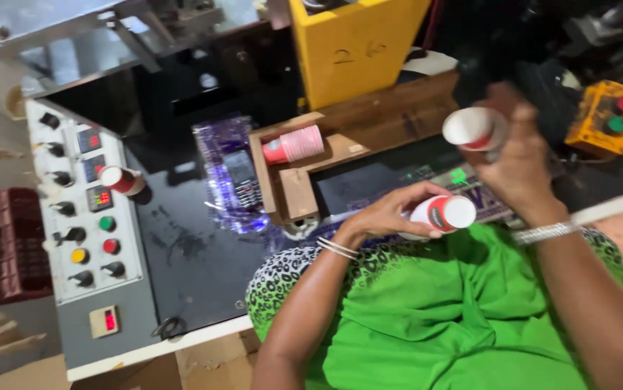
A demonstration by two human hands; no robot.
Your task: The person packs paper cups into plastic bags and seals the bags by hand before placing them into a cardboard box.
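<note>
The left hand (391,215) has its fingers wrapped around a white and red paper cup (443,214), lying on its side just above the lap, long axis running left to right, white bottom facing right. The right hand (517,162) is raised higher and to the right, fingers closed around a second paper cup (474,128) tilted with its round white end toward the camera — the two cups are near each other but apart, the right one above. Beyond the hands, a wooden tray (293,195) on the dark worktop (188,253) holds a stack of red cups (295,145) lying sideways. A phone (243,177) lies left of the tray — farther left, one more cup (122,179) rests on a grey control panel (84,217) near the worktop's edge
</note>
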